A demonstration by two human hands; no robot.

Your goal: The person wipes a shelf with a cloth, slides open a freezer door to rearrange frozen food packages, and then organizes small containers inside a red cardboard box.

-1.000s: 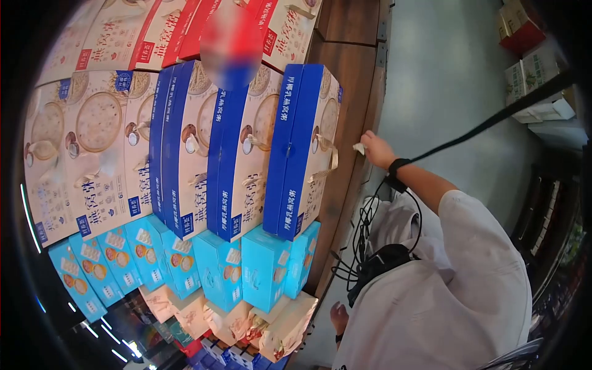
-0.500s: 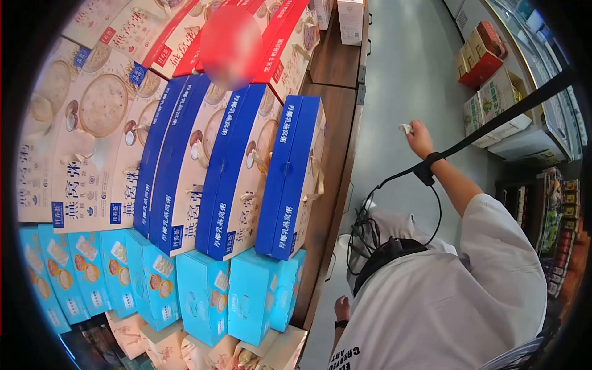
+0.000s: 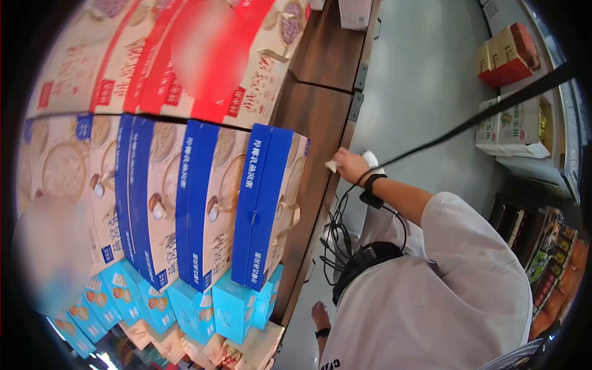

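Note:
My right hand point(image 3: 350, 166) is closed on a small crumpled white cloth point(image 3: 332, 166), part of which sticks out past the fingers. It is over the edge of the brown wooden shelf point(image 3: 311, 117), near the blue-sided gift box point(image 3: 253, 209) that stands at the end of its row. A dark band with a strap sits on that wrist. My left hand point(image 3: 320, 314) hangs low beside the shelf, small and somewhat blurred. It appears empty, its fingers loosely extended.
Red boxes point(image 3: 262, 80) and turquoise boxes point(image 3: 233, 311) flank the blue row. Black cables point(image 3: 336, 237) dangle at my waist, and a black strap point(image 3: 468, 123) crosses the view. Across the grey aisle floor point(image 3: 425, 80) stand cartons point(image 3: 512, 126) by a glass-fronted case.
My right hand has swung from over the aisle to the shelf edge, still holding the white cloth. The view has shifted along the shelf. My left hand hangs much as before.

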